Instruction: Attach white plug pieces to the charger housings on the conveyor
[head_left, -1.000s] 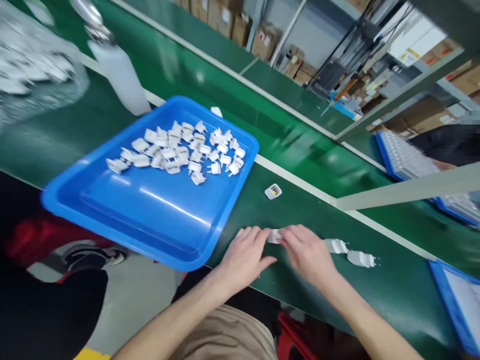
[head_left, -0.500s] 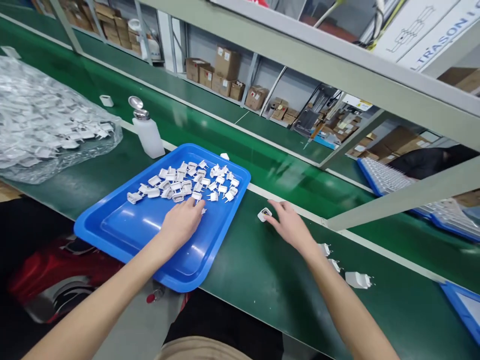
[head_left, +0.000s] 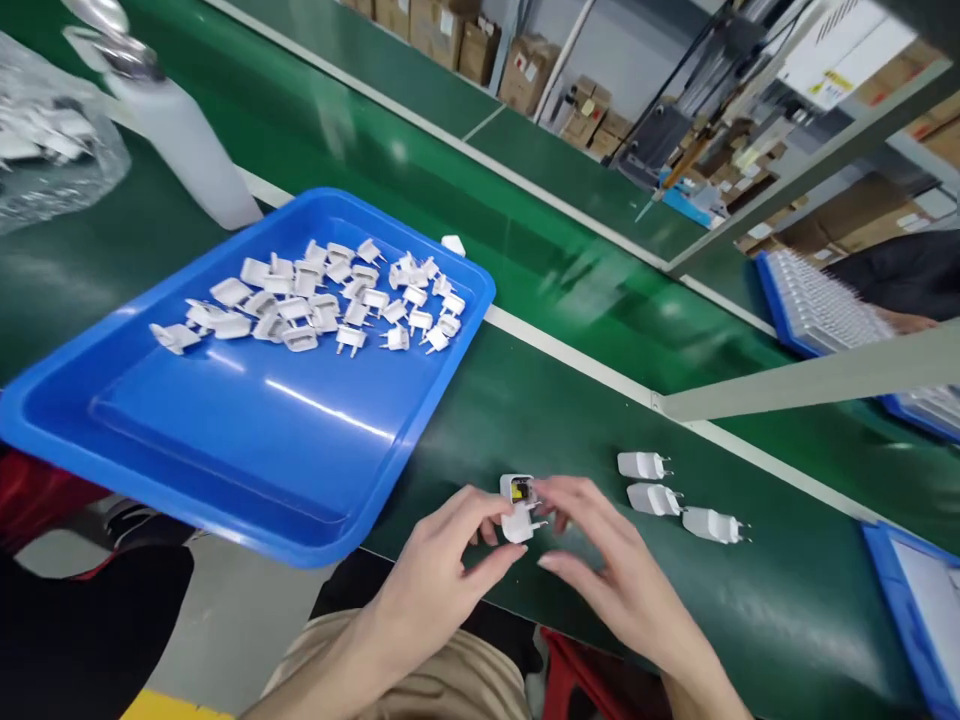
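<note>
Between thumb and fingers, my left hand (head_left: 465, 560) holds a white plug cap (head_left: 517, 524) with two metal pins pointing right. Just beyond the cap is a white charger housing (head_left: 506, 487), its open end showing a yellow and dark part inside. My right hand (head_left: 607, 560) is at the housing's right side, thumb and fingers apart, fingertips close to it; whether they touch cannot be made out. A blue tray (head_left: 322, 400) on the left holds many loose white plug caps (head_left: 300, 300). Several white chargers with pins (head_left: 652, 499) lie right of my right hand.
A white pump bottle (head_left: 187, 150) stands behind the tray, near a clear plastic bag (head_left: 97, 185) of white parts. One white piece (head_left: 453, 244) lies beyond the tray's far rim. A slanted metal post (head_left: 810, 385) and a blue-edged tray (head_left: 900, 600) are on the right. Another person's arm (head_left: 900, 275) shows behind.
My left hand has come out of the blue tray with a plug cap and is now beside the charger housing. My right hand stays by the housing, now nearer my body. The view has tilted down.
</note>
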